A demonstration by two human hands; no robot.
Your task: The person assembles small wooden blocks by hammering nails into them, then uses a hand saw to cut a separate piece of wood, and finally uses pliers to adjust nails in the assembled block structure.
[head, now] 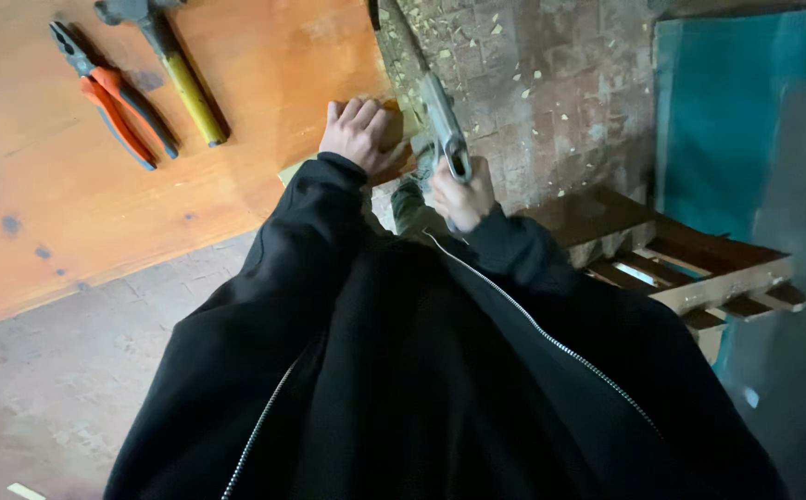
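A person's left hand presses flat on the desk edge while the right hand grips a grey metal tool; pliers and hammer lie nearby.

No package, label, sign or screen shows anywhere in this view.
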